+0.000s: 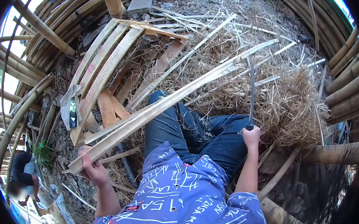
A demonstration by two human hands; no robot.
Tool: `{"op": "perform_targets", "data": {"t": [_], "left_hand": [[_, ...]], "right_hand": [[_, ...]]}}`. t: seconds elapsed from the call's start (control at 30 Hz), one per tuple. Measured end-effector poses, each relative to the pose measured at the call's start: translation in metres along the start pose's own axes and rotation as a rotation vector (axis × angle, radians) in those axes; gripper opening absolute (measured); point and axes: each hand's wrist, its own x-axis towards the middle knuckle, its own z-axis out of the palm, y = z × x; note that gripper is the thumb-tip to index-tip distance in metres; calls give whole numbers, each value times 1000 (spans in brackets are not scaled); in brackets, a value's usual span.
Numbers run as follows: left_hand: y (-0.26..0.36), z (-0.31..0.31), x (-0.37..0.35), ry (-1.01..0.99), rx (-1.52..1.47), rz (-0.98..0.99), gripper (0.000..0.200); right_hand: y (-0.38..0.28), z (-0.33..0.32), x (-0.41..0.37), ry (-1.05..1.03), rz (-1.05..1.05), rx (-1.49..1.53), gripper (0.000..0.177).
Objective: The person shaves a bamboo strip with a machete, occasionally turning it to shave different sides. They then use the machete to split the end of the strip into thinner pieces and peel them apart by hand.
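Observation:
My left hand [93,167] is closed around the near end of a long, pale split bamboo strip [163,106]. The strip runs diagonally up and away across my left knee, and its far part is split into thinner lengths. In my right hand [251,137], near my right knee, is the dark handle of a long knife [252,92]. Its narrow blade points away from me, with the tip close to the far part of the strip. A pile of curly bamboo shavings [290,105] lies just beyond the knife.
Left of my knees stands a slatted wooden frame [95,73], with loose boards [111,107] beside it. A grey block [140,5] sits at the back. Bamboo poles [335,152] stack along both sides. A person [25,176] is bent over at the far left.

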Motion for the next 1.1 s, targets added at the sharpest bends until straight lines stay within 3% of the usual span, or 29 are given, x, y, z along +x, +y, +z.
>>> {"op": "perform_targets", "data": {"t": [0.03, 0.1, 0.23, 0.3, 0.37, 0.43, 0.6, 0.7, 0.77, 0.83, 0.97, 1.1], "left_hand": [[0, 7, 2, -16, 10, 2, 20], [1, 19, 9, 281, 86, -85, 19], [-10, 30, 10, 366, 84, -177, 20], [-10, 46, 1, 348, 163, -265, 25], [-11, 50, -13, 129, 96, -346, 28], [-12, 58, -21, 99, 74, -354, 30], [-6, 55, -23, 66, 51, -370, 32], [-7, 51, -20, 162, 82, -299, 33], [-7, 54, -24, 115, 61, -315, 33], [-8, 60, -29, 16, 15, -340, 34], [-10, 58, -29, 54, 3, -378, 29], [-12, 51, -27, -57, 16, -356, 30]], "right_hand": [[-20, -1, -13, 26, -27, -4, 16], [-52, -1, -29, 3, -67, 37, 14], [-121, 8, -64, -205, -95, 289, 20], [-152, 13, -79, -346, -195, 320, 24], [-174, 29, -97, -431, -307, 365, 25], [-200, 33, -111, -545, -393, 311, 27], [-199, 46, -108, -582, -464, 137, 27], [-169, 52, -88, -441, -328, 130, 24], [-142, 50, -63, -448, -115, 143, 23], [-121, 49, -46, -339, -162, -25, 22], [-129, 42, -41, -337, -162, -73, 21], [-132, 57, -59, -320, -205, 150, 19]]}}
